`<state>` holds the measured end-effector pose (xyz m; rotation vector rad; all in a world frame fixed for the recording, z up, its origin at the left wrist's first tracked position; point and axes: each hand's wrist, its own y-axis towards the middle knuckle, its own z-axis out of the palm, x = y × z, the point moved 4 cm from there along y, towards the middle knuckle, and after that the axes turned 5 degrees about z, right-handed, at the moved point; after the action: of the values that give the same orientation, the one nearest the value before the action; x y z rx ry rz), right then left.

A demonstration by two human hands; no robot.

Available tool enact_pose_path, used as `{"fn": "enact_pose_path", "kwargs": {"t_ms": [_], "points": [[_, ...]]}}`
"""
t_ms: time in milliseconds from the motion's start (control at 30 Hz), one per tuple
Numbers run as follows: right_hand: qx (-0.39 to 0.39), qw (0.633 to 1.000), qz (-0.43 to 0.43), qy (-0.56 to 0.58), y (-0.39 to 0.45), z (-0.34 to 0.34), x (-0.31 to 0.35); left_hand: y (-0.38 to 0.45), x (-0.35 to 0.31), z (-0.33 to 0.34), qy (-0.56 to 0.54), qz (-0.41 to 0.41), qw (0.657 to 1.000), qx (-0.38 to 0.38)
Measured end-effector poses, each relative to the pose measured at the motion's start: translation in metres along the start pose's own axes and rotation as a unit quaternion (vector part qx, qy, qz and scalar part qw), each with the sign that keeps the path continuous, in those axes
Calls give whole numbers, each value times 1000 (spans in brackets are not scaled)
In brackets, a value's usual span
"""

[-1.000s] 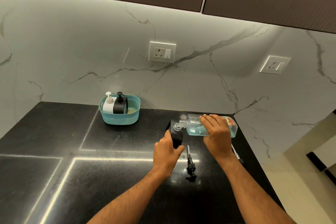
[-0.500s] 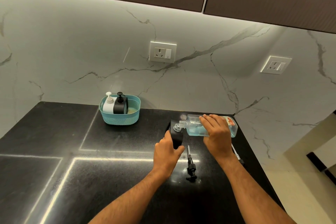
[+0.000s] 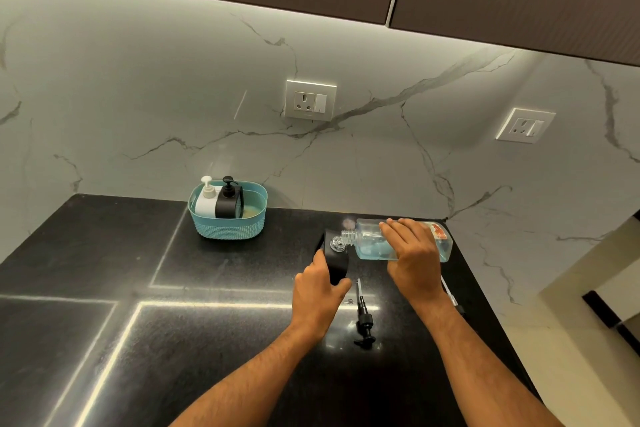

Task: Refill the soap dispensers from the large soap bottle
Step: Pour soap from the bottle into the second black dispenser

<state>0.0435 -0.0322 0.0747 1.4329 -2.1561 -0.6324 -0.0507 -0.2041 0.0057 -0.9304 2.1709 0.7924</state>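
Observation:
My right hand (image 3: 412, 253) grips the large clear soap bottle (image 3: 370, 243), which lies tipped on its side with pale blue liquid inside. Its open neck touches the mouth of a black soap dispenser (image 3: 337, 262) standing on the black counter (image 3: 207, 340). My left hand (image 3: 320, 291) holds that dispenser by its near side. Its black pump head (image 3: 363, 322) lies loose on the counter between my forearms. A second pump (image 3: 450, 295) lies partly hidden behind my right wrist.
A teal basket (image 3: 228, 225) at the back holds a white dispenser (image 3: 206, 201) and a black dispenser (image 3: 228, 201). A marble wall with two sockets stands behind. The counter's right edge (image 3: 485, 305) drops off just right of my right arm.

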Motion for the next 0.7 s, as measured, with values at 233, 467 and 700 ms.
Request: {"fn": "enact_pose_path", "kwargs": {"t_ms": [233, 467, 700], "points": [[8, 1000, 4, -2, 0, 3, -1, 0, 1, 2, -3, 2, 1000, -2], [4, 1000, 12, 7, -1, 5, -1, 1, 0, 1, 1, 2, 1000, 0], [11, 999, 33, 25, -3, 9, -3, 1, 1, -1, -1, -4, 1000, -1]]}}
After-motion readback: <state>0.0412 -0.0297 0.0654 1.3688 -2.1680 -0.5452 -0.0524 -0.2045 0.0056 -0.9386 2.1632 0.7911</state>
